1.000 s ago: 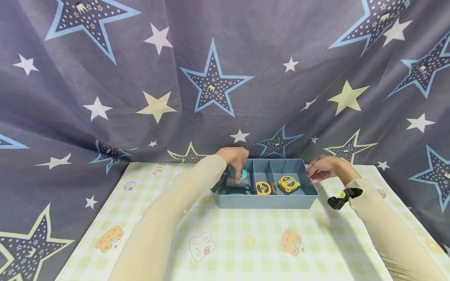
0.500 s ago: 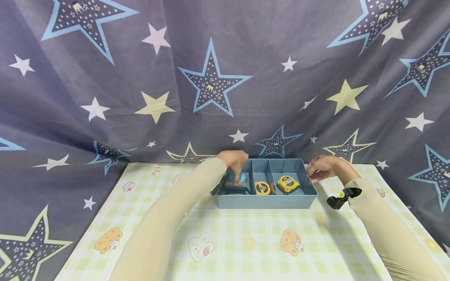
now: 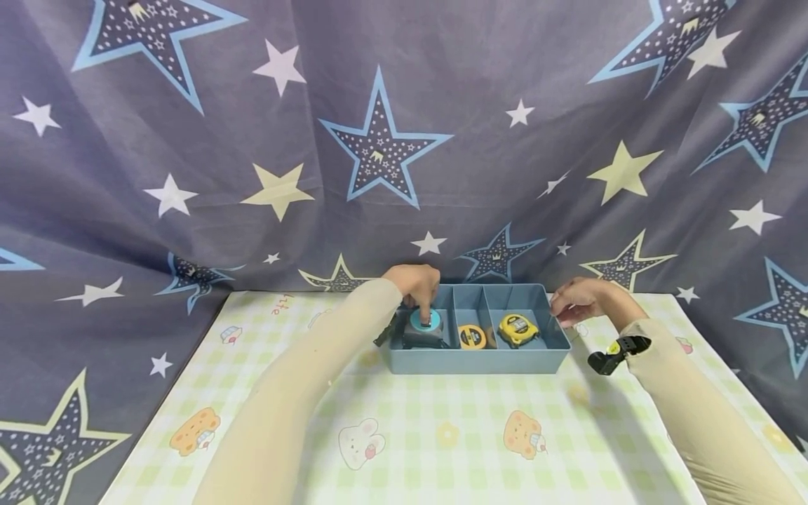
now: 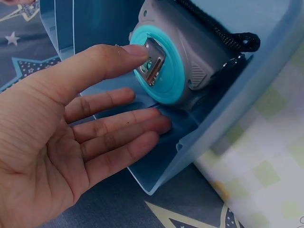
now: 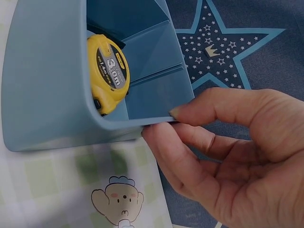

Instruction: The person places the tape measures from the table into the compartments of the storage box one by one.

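A blue-grey divided box (image 3: pixel 480 362) stands near the table's back edge. In its left compartment lies a grey tape measure (image 4: pixel 199 61) with a turquoise disc and a black wrist strap. My left hand (image 3: pixel 415 284) reaches over that compartment, its thumb on the metal clip at the disc; the other fingers are loosely extended, apart from the case. My right hand (image 5: pixel 228 147) pinches the rim at the box's right end between thumb and fingers. A yellow tape measure (image 5: pixel 108 73) marked 3.0m lies in the right compartment, and an orange-yellow one (image 3: pixel 472 337) in the middle compartment.
Under the box is a green-checked tablecloth (image 3: pixel 442 449) printed with cartoon animals. A dark curtain with stars (image 3: pixel 480 175) hangs right behind the table. Both wrists carry black camera mounts; the right mount (image 3: pixel 609 359) hangs just beside the box.
The grey tape measure has shifted slightly lower and to the left in its compartment, showing more of its body. My left hand has drawn back slightly up and left. The right hand stays put.
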